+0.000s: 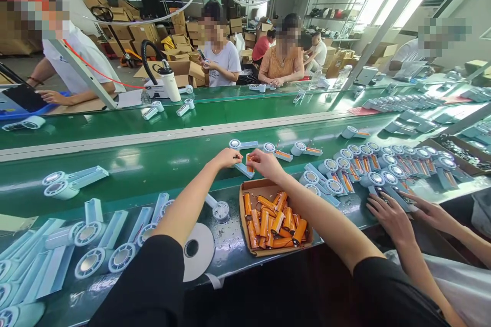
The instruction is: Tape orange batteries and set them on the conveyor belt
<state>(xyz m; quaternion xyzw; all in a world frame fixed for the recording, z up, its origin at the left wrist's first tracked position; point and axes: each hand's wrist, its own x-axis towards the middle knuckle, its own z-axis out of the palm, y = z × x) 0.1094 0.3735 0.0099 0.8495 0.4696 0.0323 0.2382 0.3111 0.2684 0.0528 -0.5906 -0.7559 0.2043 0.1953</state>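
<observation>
Just above the bench's far edge, my right hand (264,162) pinches an orange battery (250,163) with its fingertips. A light-blue fan housing (244,170) lies right beneath, its open handle showing and its round head hidden behind my left hand (227,158). That left hand has its fingers pressed together beside the battery; whatever they hold is too small to make out. Below my forearms stands a cardboard box (245,245) of orange wrapped batteries (279,222). Another fan housing (220,211) and a white roll of tape (199,253) lie left of the box.
Many fan housings (92,260) crowd the bench at left. On the right, rows of housings with batteries (347,182) stand near a co-worker's hands (395,217). A green conveyor belt (153,176) runs across, with housings on it. Other people sit at the far side.
</observation>
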